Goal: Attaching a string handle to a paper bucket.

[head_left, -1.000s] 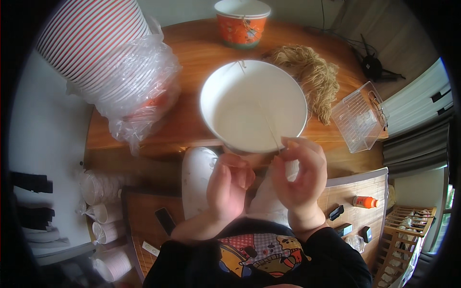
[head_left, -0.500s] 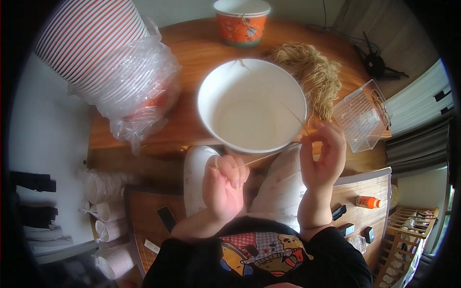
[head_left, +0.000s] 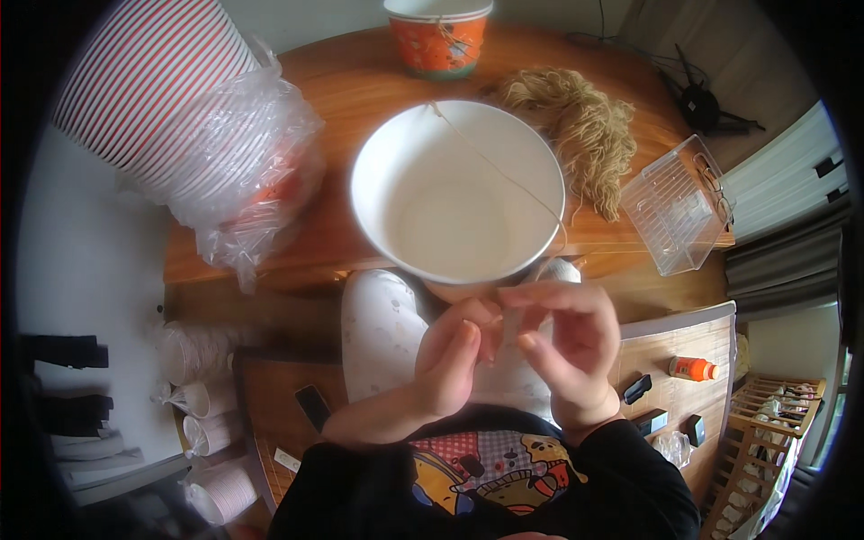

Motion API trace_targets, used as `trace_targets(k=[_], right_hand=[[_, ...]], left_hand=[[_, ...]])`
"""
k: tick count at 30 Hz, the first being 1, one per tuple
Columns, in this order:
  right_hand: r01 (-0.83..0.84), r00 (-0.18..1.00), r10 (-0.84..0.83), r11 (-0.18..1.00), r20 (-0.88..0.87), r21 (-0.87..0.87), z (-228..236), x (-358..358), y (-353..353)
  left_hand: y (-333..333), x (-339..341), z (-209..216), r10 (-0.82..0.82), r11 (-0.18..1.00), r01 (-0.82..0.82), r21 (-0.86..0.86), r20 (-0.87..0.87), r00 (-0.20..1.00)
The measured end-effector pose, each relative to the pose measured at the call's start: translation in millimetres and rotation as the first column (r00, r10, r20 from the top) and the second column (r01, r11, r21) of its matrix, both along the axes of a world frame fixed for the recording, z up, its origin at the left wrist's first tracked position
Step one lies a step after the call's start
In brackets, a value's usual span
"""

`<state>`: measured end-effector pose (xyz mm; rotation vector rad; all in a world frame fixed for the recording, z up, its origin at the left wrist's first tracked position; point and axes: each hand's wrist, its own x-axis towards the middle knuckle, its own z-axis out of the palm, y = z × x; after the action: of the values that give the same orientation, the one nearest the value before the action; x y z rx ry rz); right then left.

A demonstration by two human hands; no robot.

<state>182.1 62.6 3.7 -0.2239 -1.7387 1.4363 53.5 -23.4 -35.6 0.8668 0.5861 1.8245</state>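
Note:
A large white paper bucket lies tipped toward me at the table's near edge, its wide mouth facing up. A thin tan string runs from its far rim across the mouth and over the right rim, down toward my hands. Just below the bucket, above my lap, my left hand is closed, its fingertips pinched on the string's end, which is hard to see. My right hand is close beside it, thumb and forefinger apart in a curve; the forefinger almost meets the left fingertips.
A bundle of tan strings lies right of the bucket. An orange printed bucket stands behind. Nested buckets in plastic lean at left. A clear plastic box sits at right. An orange-capped bottle and a phone lie lower down.
My hands have come together below the bucket; the right one moved down and left from the rim. The string across the mouth has slackened, and the right thumb and forefinger have parted.

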Motion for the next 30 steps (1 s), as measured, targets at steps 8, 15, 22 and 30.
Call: trace_targets(k=[8, 15, 22, 30], right_hand=[[-0.248, 0.953, 0.174, 0.919, -0.247, -0.308, -12.1, -8.9, -3.6], [-0.194, 0.962, 0.087, 0.885, -0.257, -0.424, -18.3, -11.5, 2.9], [-0.135, 0.971, 0.046, 0.916, -0.234, -0.379, -20.6, -12.2, 7.6], [-0.159, 0.970, 0.068, 0.903, -0.234, -0.398, -9.3, -13.9, 4.6]], left_hand=[[-8.2, 3.5, -13.6, -0.058, 0.996, 0.056, -0.075, -0.021, 0.998], [-4.7, -2.8, -2.9, 0.051, 0.999, -0.054, 0.004, -0.416, 0.908], [-0.8, -7.3, 9.7, 0.080, 0.997, -0.077, 0.029, -0.546, 0.834], [3.5, -9.5, 6.9, 0.361, 0.930, -0.195, 0.312, -0.670, 0.649]])
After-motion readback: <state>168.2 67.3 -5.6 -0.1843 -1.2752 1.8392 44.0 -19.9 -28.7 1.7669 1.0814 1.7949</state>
